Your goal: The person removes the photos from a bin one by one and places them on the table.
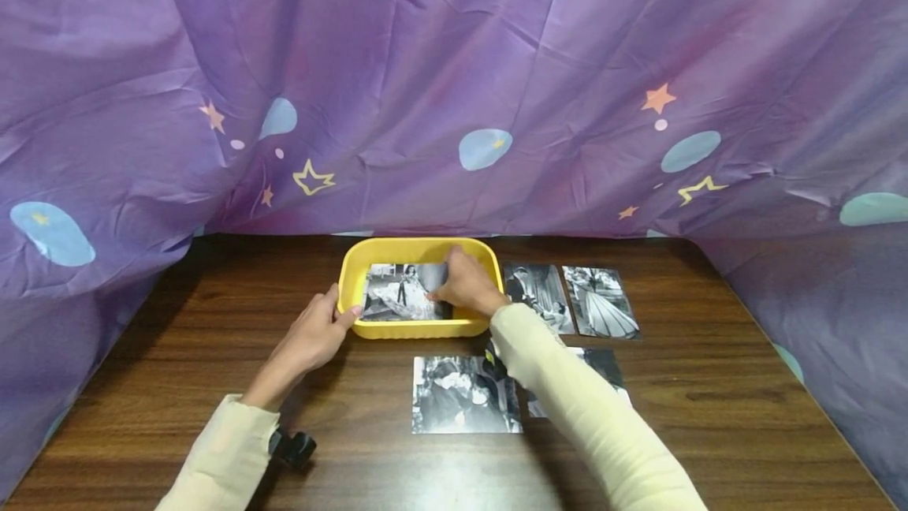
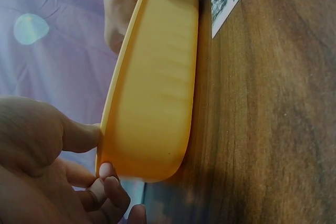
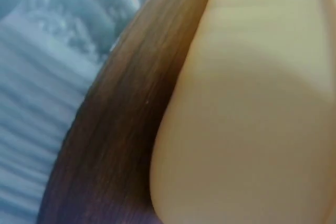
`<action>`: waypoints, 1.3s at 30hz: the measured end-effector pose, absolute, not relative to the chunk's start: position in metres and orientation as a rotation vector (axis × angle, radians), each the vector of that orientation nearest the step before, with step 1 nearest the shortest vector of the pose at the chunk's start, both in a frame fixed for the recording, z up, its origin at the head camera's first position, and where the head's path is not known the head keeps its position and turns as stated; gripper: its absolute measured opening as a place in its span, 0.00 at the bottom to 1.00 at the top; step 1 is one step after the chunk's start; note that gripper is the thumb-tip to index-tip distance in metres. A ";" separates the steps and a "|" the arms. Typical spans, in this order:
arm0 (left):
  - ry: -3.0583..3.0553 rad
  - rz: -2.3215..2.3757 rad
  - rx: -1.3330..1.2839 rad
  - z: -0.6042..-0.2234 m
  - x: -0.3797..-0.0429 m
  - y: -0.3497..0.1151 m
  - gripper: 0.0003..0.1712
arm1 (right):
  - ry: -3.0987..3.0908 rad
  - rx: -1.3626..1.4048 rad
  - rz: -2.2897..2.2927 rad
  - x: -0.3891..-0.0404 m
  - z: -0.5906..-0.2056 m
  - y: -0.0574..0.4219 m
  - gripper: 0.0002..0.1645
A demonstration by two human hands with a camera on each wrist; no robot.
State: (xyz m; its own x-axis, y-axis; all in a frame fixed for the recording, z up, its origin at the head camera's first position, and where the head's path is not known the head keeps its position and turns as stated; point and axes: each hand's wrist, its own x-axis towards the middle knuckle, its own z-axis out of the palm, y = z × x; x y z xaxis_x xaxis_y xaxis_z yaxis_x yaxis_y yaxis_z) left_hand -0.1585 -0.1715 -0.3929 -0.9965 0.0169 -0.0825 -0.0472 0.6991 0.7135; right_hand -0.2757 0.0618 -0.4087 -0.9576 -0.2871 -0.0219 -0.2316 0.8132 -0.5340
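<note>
A yellow plastic tray [image 1: 418,329] with rounded corners stands near the back of the table. My left hand [image 1: 315,331] pinches its left rim between thumb and fingers, which the left wrist view shows up close against the tray's side wall [image 2: 152,77]. Inside the tray is a black-and-white photo [image 1: 397,294] of a couple, one in a wide gown. Reaching in over the front right rim, my right hand [image 1: 467,282] holds this photo by its right end, thumb on its face. The right wrist view shows the tray wall [image 3: 252,103], not the hand.
Right of the tray lie two more photos, a near one [image 1: 539,298] and a farther one [image 1: 603,302]. In front lies another photo [image 1: 464,397]; one more [image 1: 599,365] is partly under the right sleeve [image 1: 567,385]. A purple curtain [image 1: 426,85] hangs behind the wooden table [image 1: 177,385].
</note>
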 end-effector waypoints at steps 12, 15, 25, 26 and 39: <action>2.839 1.189 -0.005 -0.393 -0.159 -0.172 0.24 | 2.817 -0.529 -1.205 -0.268 -0.390 0.073 0.26; 2.835 1.181 -0.011 -0.393 -0.158 -0.171 0.28 | 2.794 -0.504 -1.285 -0.268 -0.384 0.077 0.26; 2.818 1.179 -0.020 -0.392 -0.158 -0.171 0.32 | 2.593 -0.410 -1.504 -0.268 -0.359 0.102 0.26; 2.818 1.177 -0.019 -0.392 -0.158 -0.171 0.32 | 2.575 -0.410 -1.523 -0.268 -0.357 0.107 0.26; 2.827 1.173 0.000 -0.393 -0.157 -0.171 0.36 | 2.558 -0.418 -1.558 -0.257 -0.330 0.180 0.27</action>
